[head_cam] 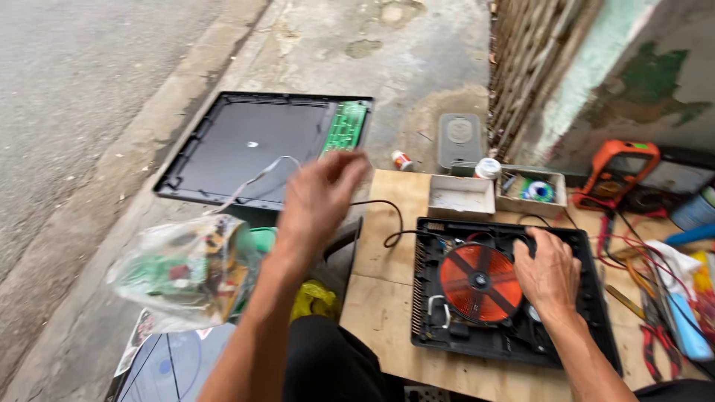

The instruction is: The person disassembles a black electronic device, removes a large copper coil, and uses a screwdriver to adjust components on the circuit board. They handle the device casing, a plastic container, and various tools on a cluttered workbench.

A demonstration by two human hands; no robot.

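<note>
At the lower right of the frame an opened black plastic induction cooker base [514, 327] lies flat on a pale plywood tabletop [380, 298], its round orange copper coil [480, 282] facing up so the inner parts are exposed; the right hand [550, 269] rests palm down on the base just right of the coil, fingers spread and loosely curved over the parts there, seemingly pressing to steady it, though whether it grips anything under the palm cannot be told. The left hand [319, 199] is raised at the centre of the frame, blurred, fingers extended and slack with nothing clearly held, stretching out past the table's left edge above the cooker's black glass top panel [253, 145], which lies upside down on the concrete ground at upper centre with its green circuit board [345, 126] showing, probably set aside there to leave the table for the base. A thin black cable [391, 223] loops from the base toward the table's edge. A clear plastic bag of parts [182, 272] sits at the lower left, and an orange multimeter [615, 173] with hand tools lies at the right edge, near the right hand
</note>
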